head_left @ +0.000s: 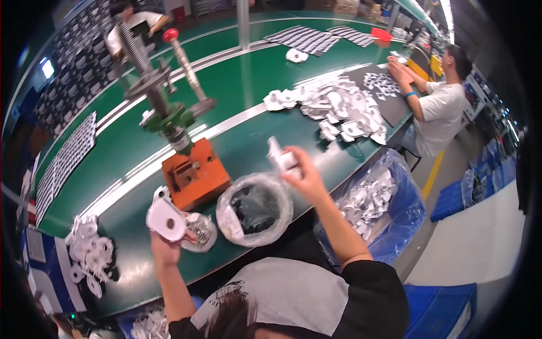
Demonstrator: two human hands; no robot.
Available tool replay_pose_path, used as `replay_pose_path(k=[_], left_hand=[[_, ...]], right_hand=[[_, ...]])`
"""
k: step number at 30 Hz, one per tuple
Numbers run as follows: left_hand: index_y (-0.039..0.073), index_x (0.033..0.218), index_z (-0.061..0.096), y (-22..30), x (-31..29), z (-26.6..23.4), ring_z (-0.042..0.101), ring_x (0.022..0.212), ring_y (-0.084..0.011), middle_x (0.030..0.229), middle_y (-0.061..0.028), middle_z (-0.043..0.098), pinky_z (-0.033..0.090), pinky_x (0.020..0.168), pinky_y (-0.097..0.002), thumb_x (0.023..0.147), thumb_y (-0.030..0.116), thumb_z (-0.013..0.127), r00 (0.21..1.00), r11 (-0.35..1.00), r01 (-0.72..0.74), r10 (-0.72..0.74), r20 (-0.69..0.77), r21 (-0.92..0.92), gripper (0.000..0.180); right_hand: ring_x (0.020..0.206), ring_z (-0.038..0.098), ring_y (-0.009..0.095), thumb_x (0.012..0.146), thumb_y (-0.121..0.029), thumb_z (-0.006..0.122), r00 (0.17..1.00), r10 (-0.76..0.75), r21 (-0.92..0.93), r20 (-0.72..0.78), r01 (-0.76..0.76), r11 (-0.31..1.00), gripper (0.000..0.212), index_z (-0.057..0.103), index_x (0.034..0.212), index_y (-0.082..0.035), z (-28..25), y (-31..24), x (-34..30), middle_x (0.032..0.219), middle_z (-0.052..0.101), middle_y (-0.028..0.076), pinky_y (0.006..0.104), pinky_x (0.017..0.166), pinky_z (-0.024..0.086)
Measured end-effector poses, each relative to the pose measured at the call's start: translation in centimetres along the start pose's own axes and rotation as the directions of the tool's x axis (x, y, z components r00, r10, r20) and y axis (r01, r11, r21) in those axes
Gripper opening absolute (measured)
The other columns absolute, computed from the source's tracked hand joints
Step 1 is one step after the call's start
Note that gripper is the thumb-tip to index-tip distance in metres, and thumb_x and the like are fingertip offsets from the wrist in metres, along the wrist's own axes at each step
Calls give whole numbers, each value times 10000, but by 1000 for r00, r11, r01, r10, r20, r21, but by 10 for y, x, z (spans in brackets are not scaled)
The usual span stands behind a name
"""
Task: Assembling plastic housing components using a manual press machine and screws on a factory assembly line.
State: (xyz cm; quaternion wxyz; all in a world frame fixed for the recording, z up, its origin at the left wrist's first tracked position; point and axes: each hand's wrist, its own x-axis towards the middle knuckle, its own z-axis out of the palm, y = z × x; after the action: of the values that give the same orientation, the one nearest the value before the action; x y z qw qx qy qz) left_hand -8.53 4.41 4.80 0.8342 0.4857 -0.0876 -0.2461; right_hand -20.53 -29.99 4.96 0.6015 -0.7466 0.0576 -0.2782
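Note:
My left hand [164, 250] is closed around the lower end of a white plastic part [165, 217], a rounded plate with a dark hole, held up off the bench. Right beside it stands a small clear container of tiny metal pieces [201, 233]. My right hand [305, 176] pinches another white plastic part [280, 157], angular in shape, above the bench. Between my hands is a round tub lined with clear plastic [287, 198]; a white piece lies inside at its left. Beyond the tub, a hand press has an orange base [197, 172], a green head and a red-knobbed lever [186, 68].
White parts are heaped on the green bench [344, 107] at far right and at left [90, 254]. A blue-lined bin of white parts [372, 198] stands right of the bench edge. One co-worker [443, 107] sits at right, another [132, 28] across the bench.

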Motion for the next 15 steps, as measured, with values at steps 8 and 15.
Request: replay_pose_path(k=[8,15], left_hand=[[54,1396,252,-70,2,103,525,1053,-171,1240,-78,462,454,852,-292,993,399,297,961,942,-234,187,205,239,533],[52,1405,242,-83,4,96,492,1106,-177,1289,-87,417,444,880,-302,996,377,296,968,966,-126,69,242,227,526]], right_hand=[[1102,460,240,771,-248,695,981,-113,57,155,105,993,681,392,1335,-17,90,-38,-52,1212,501,127,334,941,363],[1173,434,269,774,-272,687,973,-103,-24,208,110,994,706,370,1353,-23,84,-21,-53,1285,476,131,370,977,355]])
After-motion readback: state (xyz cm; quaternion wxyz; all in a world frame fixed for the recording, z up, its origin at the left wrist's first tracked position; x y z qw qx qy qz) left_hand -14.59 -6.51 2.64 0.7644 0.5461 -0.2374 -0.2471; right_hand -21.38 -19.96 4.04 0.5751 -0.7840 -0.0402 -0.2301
